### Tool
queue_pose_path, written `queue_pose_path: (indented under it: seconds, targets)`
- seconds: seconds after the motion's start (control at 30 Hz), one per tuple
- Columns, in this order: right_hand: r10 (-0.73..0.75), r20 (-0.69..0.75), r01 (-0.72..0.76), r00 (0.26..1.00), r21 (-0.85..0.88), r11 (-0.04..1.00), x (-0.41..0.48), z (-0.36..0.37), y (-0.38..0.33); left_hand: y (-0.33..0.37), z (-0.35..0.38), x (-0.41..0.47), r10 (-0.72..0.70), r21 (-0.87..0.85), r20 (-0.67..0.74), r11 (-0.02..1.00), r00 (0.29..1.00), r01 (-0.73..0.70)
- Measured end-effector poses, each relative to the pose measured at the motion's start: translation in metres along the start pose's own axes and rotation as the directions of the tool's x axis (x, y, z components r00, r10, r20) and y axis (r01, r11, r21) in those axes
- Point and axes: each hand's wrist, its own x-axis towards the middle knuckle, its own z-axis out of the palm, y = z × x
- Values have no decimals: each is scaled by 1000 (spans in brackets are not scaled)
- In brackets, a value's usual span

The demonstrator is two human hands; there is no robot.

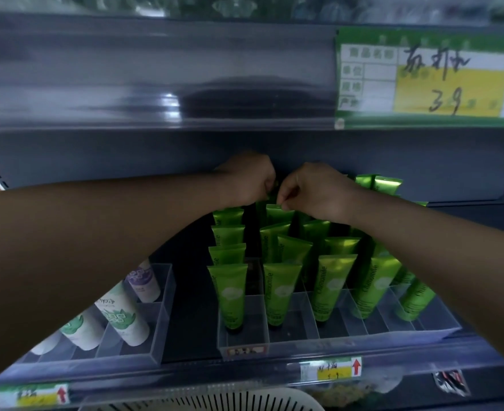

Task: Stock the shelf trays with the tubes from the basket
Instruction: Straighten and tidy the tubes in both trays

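Several green tubes (280, 289) stand cap-down in rows inside a clear divided shelf tray (289, 330). Both my arms reach deep to the back of the shelf. My left hand (250, 179) is curled over the back of the second row, gripping the top of a green tube there that is mostly hidden. My right hand (313, 192) pinches the crimped top edge of a green tube (277, 213) at the back of that same row. A white slotted basket (203, 400) shows its rim at the bottom edge; its contents are out of sight.
A second clear tray (158, 330) at the left holds white tubes with green and purple prints (123, 315). The upper shelf's front rail carries a green and yellow price tag (428, 78). Small price tags (330, 370) sit on the lower rail.
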Motion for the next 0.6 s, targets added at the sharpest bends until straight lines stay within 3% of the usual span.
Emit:
queue_pose_path:
  seconds: [0.6]
  targets:
    - [-7, 0, 7, 1000, 49, 999, 3, 8, -7, -3, 1, -2, 39, 89, -31, 995, 999, -37]
